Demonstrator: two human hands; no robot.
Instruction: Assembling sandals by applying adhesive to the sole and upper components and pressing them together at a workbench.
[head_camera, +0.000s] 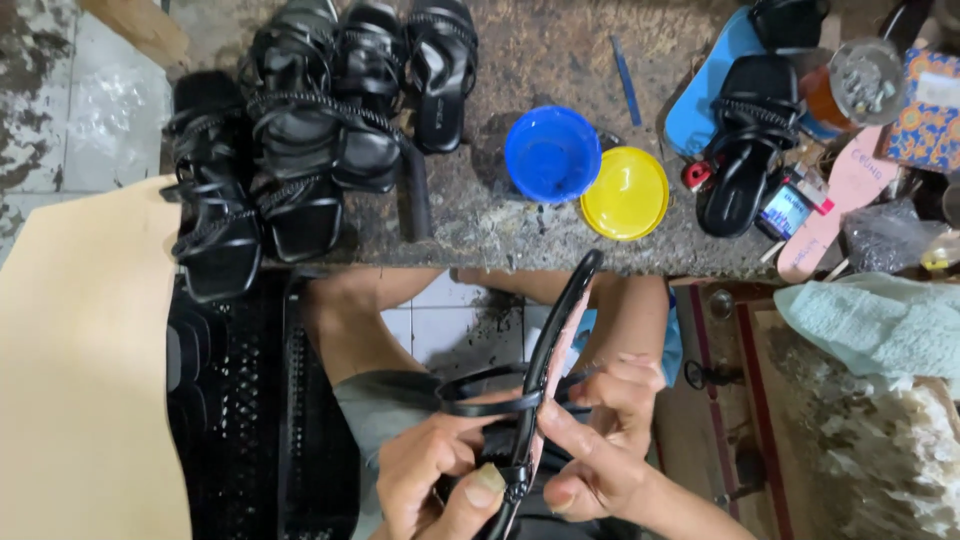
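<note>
At lower centre, the fingers (560, 425) of the right hand (605, 440) pinch the thin black strap (490, 403) against the edge of the black sandal (550, 370). The left hand (440, 480) grips the sandal's lower end, thumb pressed flat, seemingly to steady it edge-up over the lap. Above, on the desk (520, 220), sit a blue bowl (552, 153) and a yellow bowl (625, 193); neither shows any contents I can make out. Finished black sandals (300, 140) crowd the upper left, perhaps set aside there, and another sandal (745, 145) lies upper right.
</note>
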